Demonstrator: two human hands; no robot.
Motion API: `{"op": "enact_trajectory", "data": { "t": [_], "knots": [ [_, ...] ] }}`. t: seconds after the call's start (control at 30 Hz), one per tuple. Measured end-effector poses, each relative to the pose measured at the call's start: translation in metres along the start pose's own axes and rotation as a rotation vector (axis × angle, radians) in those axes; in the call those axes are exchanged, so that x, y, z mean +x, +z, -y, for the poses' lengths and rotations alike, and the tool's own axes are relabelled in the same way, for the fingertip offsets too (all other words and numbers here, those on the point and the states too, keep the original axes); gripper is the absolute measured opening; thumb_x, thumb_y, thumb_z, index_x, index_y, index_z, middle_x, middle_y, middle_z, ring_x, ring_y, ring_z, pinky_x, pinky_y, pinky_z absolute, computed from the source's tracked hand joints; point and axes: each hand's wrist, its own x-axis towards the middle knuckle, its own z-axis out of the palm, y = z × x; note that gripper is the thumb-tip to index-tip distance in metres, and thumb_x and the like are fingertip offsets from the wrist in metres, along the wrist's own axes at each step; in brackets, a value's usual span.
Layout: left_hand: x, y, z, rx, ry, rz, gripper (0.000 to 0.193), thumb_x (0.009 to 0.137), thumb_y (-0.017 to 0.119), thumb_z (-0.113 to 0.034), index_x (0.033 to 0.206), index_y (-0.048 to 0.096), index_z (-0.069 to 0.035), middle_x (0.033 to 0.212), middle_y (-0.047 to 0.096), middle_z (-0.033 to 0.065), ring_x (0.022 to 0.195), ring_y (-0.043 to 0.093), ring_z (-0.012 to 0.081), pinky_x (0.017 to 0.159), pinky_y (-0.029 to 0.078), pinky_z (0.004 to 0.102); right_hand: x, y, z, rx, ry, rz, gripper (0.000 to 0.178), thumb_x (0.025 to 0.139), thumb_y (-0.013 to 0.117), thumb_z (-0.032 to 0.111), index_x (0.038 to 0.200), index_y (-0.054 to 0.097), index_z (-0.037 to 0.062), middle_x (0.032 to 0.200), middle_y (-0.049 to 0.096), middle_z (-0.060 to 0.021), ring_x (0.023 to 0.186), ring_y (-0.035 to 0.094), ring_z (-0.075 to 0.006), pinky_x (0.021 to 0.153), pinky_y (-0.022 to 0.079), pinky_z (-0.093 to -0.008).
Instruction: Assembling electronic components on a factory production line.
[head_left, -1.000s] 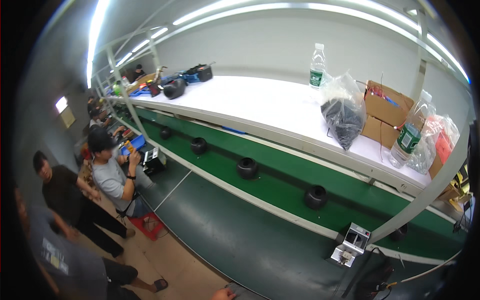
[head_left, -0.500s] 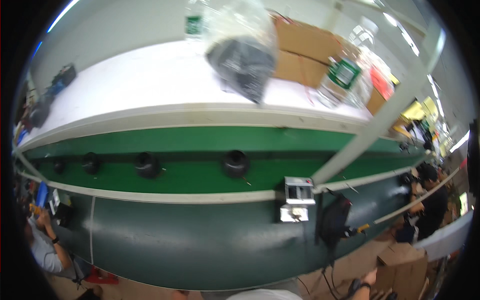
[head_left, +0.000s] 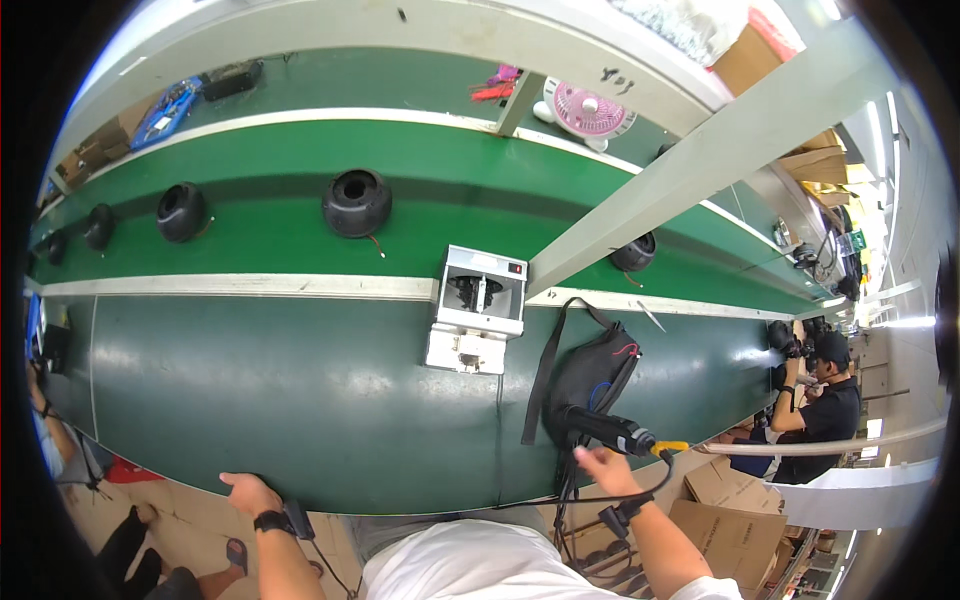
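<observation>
My left hand (head_left: 250,493) is at the near edge of the dark green bench (head_left: 300,400), its fingers out and nothing seen in them. To the right, my right hand (head_left: 608,470) is raised with fingers apart. Just beyond it lies a black cylindrical hand tool (head_left: 610,430) with a yellow end and a cable; I cannot tell whether the fingertips touch it. That tool rests against a black bag (head_left: 590,375) with a strap. A small silver bench machine (head_left: 476,310) with a red switch stands left of the bag.
Behind the bench runs a green conveyor belt (head_left: 270,240) carrying several round black hollow parts (head_left: 357,203). A pale slanted post (head_left: 690,180) rises at the right. A pink-and-white fan (head_left: 590,108) stands beyond the belt. Cardboard boxes (head_left: 725,520) and a co-worker (head_left: 820,410) are on the right.
The view has tilted down, so the upper shelf has mostly left the picture. Both my hands have come up to the bench edge; the right is now near the black tool.
</observation>
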Motion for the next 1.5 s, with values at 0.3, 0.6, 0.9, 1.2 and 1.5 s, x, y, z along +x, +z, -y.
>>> {"op": "enact_trajectory", "data": {
  "t": [0.3, 0.6, 0.9, 1.2, 1.5],
  "knots": [
    [-0.005, 0.010, 0.013, 0.018, -0.003, 0.095, 0.082, 0.102, 0.042, -0.059, 0.123, 0.056, 0.019, 0.127, 0.064, 0.0263, 0.111, 0.064, 0.0371, 0.097, 0.051, 0.0424, 0.038, -0.015, -0.156, -0.256, -0.207, -0.227, 0.031, 0.076, 0.080, 0.012, 0.097, 0.060, 0.0021, 0.077, 0.060, -0.0128, 0.068, 0.063, -0.0299, 0.068, 0.052, -0.0377],
    [0.092, -0.086, 0.233, -0.061, -0.288, 0.930, 0.059, 0.103, 0.036, -0.062, 0.132, 0.051, -0.013, 0.115, 0.060, 0.0044, 0.103, 0.061, 0.0202, 0.084, 0.050, 0.0394, 0.036, -0.083, -0.035, -0.560, -0.132, -0.370, 0.029, 0.084, 0.068, 0.006, 0.104, 0.047, 0.0029, 0.088, 0.051, -0.0063, 0.079, 0.052, -0.0179, 0.073, 0.045, -0.0313],
    [0.018, -0.093, 0.541, 0.892, -0.063, 1.120, 0.105, 0.081, 0.080, -0.031, 0.155, 0.011, -0.004, 0.129, 0.062, 0.0310, 0.121, 0.061, 0.0405, 0.103, 0.049, 0.0418, 0.025, 0.087, 0.076, -0.428, -0.586, 0.302, 0.046, 0.066, 0.089, 0.028, 0.085, 0.055, 0.0039, 0.080, 0.050, -0.0082, 0.072, 0.050, -0.0237, 0.067, 0.041, -0.0344],
    [-0.085, -0.079, 0.489, 0.635, -0.190, 0.808, 0.125, 0.067, 0.091, -0.042, 0.159, 0.011, -0.014, 0.138, 0.053, 0.0305, 0.123, 0.056, 0.0462, 0.105, 0.047, 0.0468, 0.050, 0.050, 0.042, -0.778, -0.902, 0.447, 0.042, 0.061, 0.072, 0.007, 0.090, 0.042, 0.0039, 0.085, 0.036, -0.0088, 0.077, 0.040, -0.0261, 0.075, 0.036, -0.0352],
    [-0.117, -0.088, 0.596, 0.766, -0.287, 0.846, 0.064, 0.100, 0.044, -0.043, 0.148, 0.033, -0.002, 0.126, 0.061, 0.0330, 0.115, 0.062, 0.0462, 0.100, 0.047, 0.0557, 0.071, 0.074, 0.018, -0.832, -1.123, 0.414, 0.040, 0.068, 0.081, 0.016, 0.093, 0.054, 0.0005, 0.091, 0.050, -0.0179, 0.087, 0.049, -0.0371, 0.081, 0.042, -0.0454]
  ]
}}
